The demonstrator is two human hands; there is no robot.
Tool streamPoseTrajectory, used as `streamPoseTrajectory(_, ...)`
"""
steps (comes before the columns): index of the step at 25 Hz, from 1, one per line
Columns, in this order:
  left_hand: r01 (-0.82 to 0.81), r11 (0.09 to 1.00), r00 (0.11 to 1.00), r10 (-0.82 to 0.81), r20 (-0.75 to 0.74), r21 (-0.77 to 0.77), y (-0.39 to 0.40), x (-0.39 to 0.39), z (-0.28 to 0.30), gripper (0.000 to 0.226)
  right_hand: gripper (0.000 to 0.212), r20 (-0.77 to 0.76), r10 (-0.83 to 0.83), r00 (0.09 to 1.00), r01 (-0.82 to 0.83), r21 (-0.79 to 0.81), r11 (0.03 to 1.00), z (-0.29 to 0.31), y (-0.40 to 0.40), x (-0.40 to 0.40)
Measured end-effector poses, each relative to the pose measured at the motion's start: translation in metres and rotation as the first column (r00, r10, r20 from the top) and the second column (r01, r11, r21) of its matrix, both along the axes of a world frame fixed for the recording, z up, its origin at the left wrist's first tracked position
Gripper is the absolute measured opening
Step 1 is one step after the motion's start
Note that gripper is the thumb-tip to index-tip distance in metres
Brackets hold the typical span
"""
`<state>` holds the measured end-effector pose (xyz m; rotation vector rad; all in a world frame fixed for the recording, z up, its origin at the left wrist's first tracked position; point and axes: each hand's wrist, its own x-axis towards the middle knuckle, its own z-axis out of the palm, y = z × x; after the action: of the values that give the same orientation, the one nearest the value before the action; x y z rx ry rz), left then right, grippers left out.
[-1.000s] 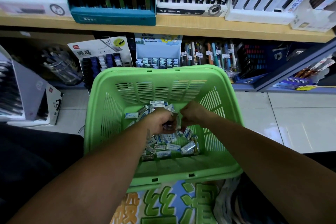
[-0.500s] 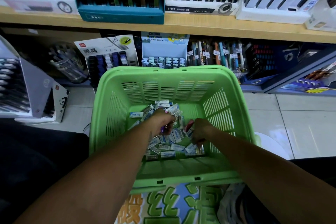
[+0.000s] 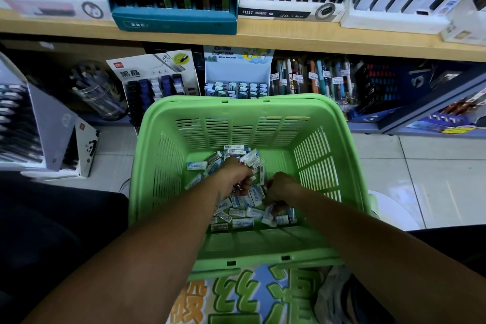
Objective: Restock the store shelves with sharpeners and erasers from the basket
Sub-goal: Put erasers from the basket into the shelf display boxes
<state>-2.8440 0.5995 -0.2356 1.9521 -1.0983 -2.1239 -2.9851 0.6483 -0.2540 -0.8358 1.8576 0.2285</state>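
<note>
Both forearms cover the near part of the eraser pile [image 3: 243, 214] in the green basket [image 3: 326, 123], so the packets beneath them go unseen. The left hand [image 3: 236, 175] curls over something small, too blurred to name. The right hand [image 3: 280, 188] hides its fingertips among the packets. Print on the far display box [image 3: 238, 71] is too small to read.
</note>
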Motion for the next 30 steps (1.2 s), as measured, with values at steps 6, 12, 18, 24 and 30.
streamPoseTrajectory(6, 0.041, 0.999, 0.999, -0.040, 0.020, -0.023, 0.001, -0.001, -0.003, 0.003, 0.017, 0.116, 0.108, 0.987, -0.120, 0.109, 0.987, 0.012, -0.003, 0.003)
streamPoseTrajectory(12, 0.031, 0.999, 0.999, -0.031, 0.032, -0.028, 0.000, 0.000, -0.004, 0.003, 0.044, 0.104, 0.218, 0.970, -0.222, 0.031, 0.975, -0.002, 0.008, 0.011)
streamPoseTrajectory(18, 0.049, 0.998, 0.998, -0.048, 0.046, -0.031, 0.000, 0.001, -0.005, 0.003, 0.058, 0.171, 0.119, 0.978, -0.135, 0.088, 0.987, 0.007, -0.001, 0.008)
streamPoseTrajectory(24, 0.048, 0.998, 0.998, -0.047, 0.053, -0.030, -0.001, 0.004, -0.007, 0.005, 0.029, 0.053, 0.107, 0.993, -0.109, 0.023, 0.994, 0.002, 0.011, 0.027)
streamPoseTrajectory(30, 0.142, 0.990, 0.990, -0.141, 0.029, -0.013, -0.001, 0.009, -0.008, 0.014, 0.012, 0.160, -0.069, 0.985, 0.070, 0.000, 0.998, 0.024, -0.027, 0.000)
